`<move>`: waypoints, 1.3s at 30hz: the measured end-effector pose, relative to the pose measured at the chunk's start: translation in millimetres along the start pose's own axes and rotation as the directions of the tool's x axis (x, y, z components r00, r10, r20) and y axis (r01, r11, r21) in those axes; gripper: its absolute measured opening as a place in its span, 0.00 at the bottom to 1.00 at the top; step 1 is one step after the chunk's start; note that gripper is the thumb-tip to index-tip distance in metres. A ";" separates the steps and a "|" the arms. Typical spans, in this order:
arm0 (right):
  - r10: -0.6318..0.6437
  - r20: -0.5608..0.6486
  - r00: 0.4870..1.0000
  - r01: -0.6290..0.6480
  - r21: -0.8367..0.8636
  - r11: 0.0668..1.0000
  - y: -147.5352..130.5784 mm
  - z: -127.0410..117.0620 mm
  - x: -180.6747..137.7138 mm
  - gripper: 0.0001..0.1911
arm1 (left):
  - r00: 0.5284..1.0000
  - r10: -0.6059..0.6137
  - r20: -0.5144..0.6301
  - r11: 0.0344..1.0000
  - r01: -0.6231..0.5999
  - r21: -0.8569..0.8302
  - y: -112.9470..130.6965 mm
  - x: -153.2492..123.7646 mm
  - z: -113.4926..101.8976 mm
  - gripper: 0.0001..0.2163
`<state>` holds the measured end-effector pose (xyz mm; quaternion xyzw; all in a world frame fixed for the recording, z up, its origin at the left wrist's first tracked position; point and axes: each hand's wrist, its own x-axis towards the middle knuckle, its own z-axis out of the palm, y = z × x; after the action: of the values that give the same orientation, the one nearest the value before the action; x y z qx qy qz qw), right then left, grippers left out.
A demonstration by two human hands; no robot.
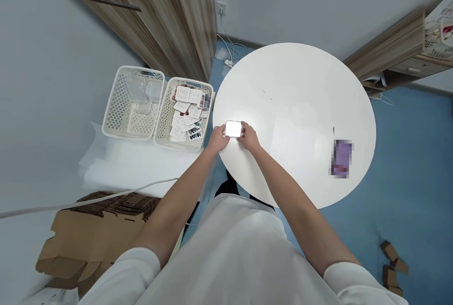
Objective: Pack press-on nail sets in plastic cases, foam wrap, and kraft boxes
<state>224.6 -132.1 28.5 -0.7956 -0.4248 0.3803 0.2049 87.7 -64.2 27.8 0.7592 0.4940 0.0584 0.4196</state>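
Both hands grip a small white rectangular card or flat pack (233, 129) over the left edge of the round white table (300, 83). It has rounded corners, and its face is too bright to show any print. My left hand (218, 139) is closed on its left side, fingers at the edge. On the opposite side, my right hand (249, 136) pinches it between thumb and fingers. Just left of the table, a white basket (161, 130) contains several white cards (182, 121), some with rows of dark or reddish false nails.
A second white basket (109, 116) with clear plastic pieces stands farther left. Below the baskets are white wrapping sheets (130, 163) and flattened cardboard boxes (81, 243). A blurred purple item (342, 156) lies on the table's right. Small brown boxes (390, 275) sit on the blue floor.
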 end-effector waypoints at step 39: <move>-0.068 0.018 0.997 0.063 0.217 0.974 224.1 -92.6 -177.9 0.32 | 0.963 0.108 0.246 0.992 -0.121 0.037 115.6 -136.4 181.0 0.16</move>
<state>351.1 -404.7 17.8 -0.7491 -0.4096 0.4274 0.2972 191.0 -296.5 36.5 0.7985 0.3954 -0.0240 0.4534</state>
